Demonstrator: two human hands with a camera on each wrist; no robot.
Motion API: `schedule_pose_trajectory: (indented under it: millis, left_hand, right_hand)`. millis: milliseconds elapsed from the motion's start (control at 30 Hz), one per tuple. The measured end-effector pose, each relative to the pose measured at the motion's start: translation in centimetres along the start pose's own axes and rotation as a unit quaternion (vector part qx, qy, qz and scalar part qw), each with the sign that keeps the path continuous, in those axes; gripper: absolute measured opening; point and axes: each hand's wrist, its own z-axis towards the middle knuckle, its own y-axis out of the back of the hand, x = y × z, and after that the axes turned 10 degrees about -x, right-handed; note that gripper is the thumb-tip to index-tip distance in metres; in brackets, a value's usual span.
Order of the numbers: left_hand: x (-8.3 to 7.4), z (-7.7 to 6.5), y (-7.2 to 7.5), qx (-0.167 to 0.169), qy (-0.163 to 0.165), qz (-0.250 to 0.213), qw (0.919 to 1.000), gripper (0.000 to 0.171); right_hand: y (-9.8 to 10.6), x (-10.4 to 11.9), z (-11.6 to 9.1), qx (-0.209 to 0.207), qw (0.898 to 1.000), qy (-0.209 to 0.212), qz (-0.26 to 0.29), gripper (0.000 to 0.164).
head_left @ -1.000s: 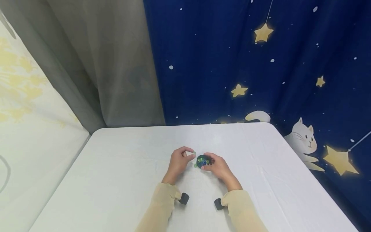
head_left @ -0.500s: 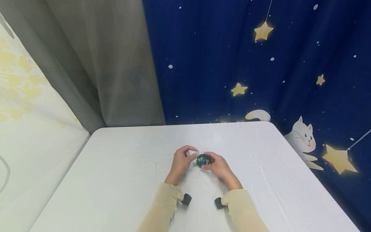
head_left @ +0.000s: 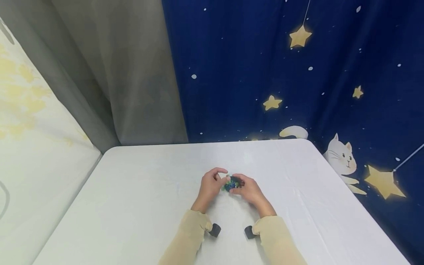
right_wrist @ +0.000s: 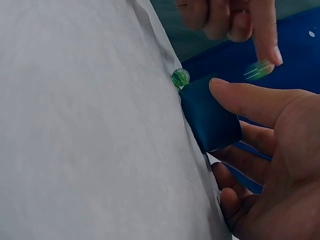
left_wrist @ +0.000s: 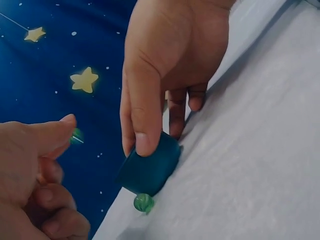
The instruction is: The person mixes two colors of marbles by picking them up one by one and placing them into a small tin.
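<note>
A small dark teal cup [left_wrist: 150,167] stands on the white table, with several blue and green marbles showing inside it in the head view. My right hand [head_left: 250,188] grips its side between thumb and fingers. Over the rim is my left hand [head_left: 210,184], thumb and forefinger parted. A green marble [right_wrist: 257,70], blurred by motion, is just off those fingertips in the right wrist view. Another green marble [right_wrist: 180,78] lies on the table against the cup's outer side.
The white-covered table [head_left: 139,198] stretches around both hands. Behind it hang a grey curtain [head_left: 142,81] and a blue starry curtain [head_left: 232,73]. A black wrist device [head_left: 215,230] sits by each sleeve cuff.
My left hand has moved right to the cup with a pinched marble, and its thumb and forefinger have spread and let it go. My right hand keeps its hold on the cup.
</note>
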Motion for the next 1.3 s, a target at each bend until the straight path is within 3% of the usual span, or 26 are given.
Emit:
schedule_pose_trajectory:
  millis: [700, 1300]
  left_hand:
    - [0.8, 0.3, 0.9, 0.054, 0.052, 0.08, 0.994, 0.031]
    - [1.8, 0.1, 0.6, 0.065, 0.019, 0.152, 0.986, 0.03]
  right_hand:
    - [0.1, -0.1, -0.1, -0.001, 1.0, 0.005, 0.007, 0.056]
    - [0.2, 0.0, 0.1, 0.004, 1.0, 0.002, 0.016, 0.055]
